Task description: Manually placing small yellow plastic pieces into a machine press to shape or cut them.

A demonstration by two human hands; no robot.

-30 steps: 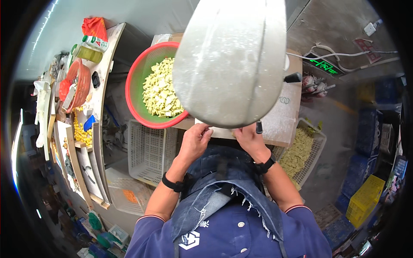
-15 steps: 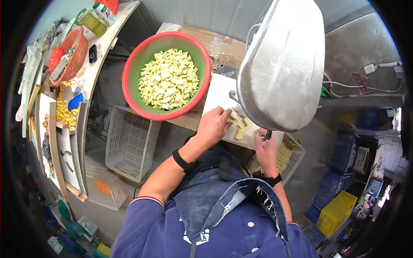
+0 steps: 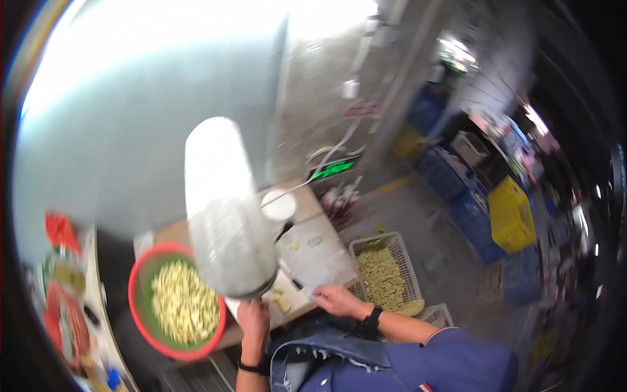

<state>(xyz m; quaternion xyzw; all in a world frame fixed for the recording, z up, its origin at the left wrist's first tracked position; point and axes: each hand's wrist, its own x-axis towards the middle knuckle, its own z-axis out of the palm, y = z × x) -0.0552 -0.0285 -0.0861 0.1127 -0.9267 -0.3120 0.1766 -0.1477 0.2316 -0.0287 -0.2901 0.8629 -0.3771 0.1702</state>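
My left hand (image 3: 253, 318) is upright at the near edge of a white board (image 3: 300, 300), its fingertips partly hidden behind a large silver metal hood (image 3: 238, 245). Beside its fingers, a few yellow-green rectangular pieces (image 3: 281, 302) lie on the board. My right hand (image 3: 339, 301) reaches in from the right to the table's front edge, fingers drawn together beside a pale, shiny patch; motion blur hides what they hold, if anything. A red-rimmed green basin (image 3: 138, 307) full of similar pieces (image 3: 183, 302) stands left of my left hand.
A white round object (image 3: 279, 205) sits at the table's back. On the floor to the right is a pale crate (image 3: 409, 264) holding greenish bits (image 3: 380, 274); farther off are yellow (image 3: 511, 215) and blue crates (image 3: 450, 173). A cluttered side table (image 3: 98, 281) stands at left.
The view has swung right and up, bringing in more wall and the right-hand floor. My right hand has moved away from the dark knob under the hood; my left stays by the loose pieces.
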